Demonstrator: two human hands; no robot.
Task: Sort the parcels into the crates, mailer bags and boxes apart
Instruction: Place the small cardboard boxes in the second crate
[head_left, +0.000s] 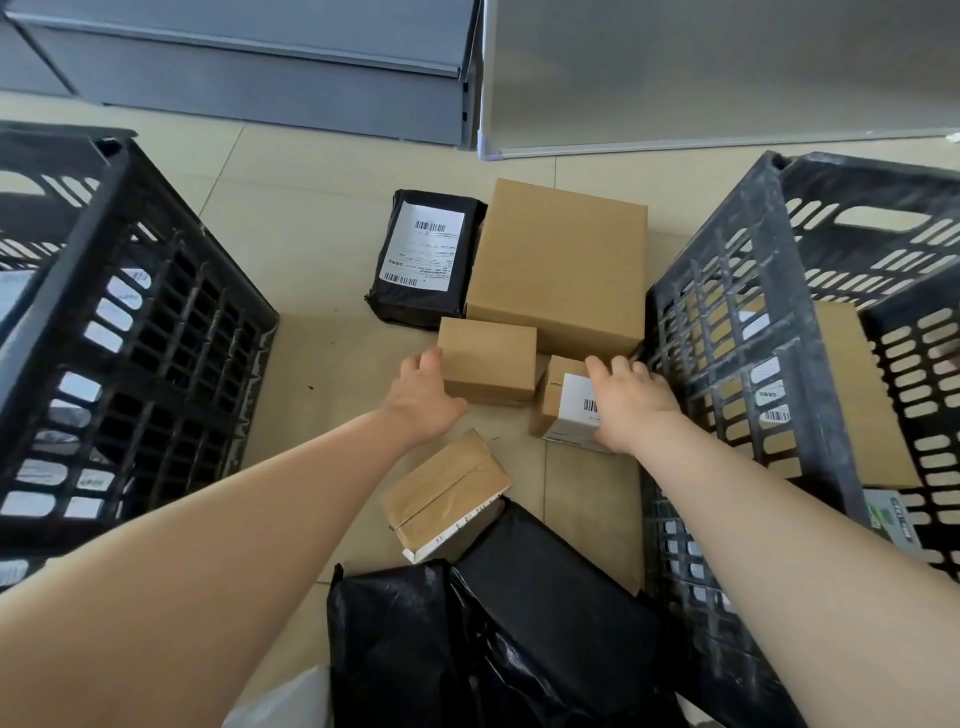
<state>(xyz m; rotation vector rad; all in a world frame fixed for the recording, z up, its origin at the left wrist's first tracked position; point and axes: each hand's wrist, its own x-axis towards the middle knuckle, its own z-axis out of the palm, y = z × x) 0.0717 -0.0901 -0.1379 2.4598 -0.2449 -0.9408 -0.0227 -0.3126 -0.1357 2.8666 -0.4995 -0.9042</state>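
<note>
Two hands at centre floor: left hand (426, 400) grip curled on small box (488, 359), right hand (631, 402) grip clamped over labelled box (563, 402); lift squarely, carry both to three-o'clock crate (727, 291).

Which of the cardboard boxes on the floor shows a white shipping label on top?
The small box under the right hand, beside the right crate. The other floor boxes show plain brown tops.
</note>
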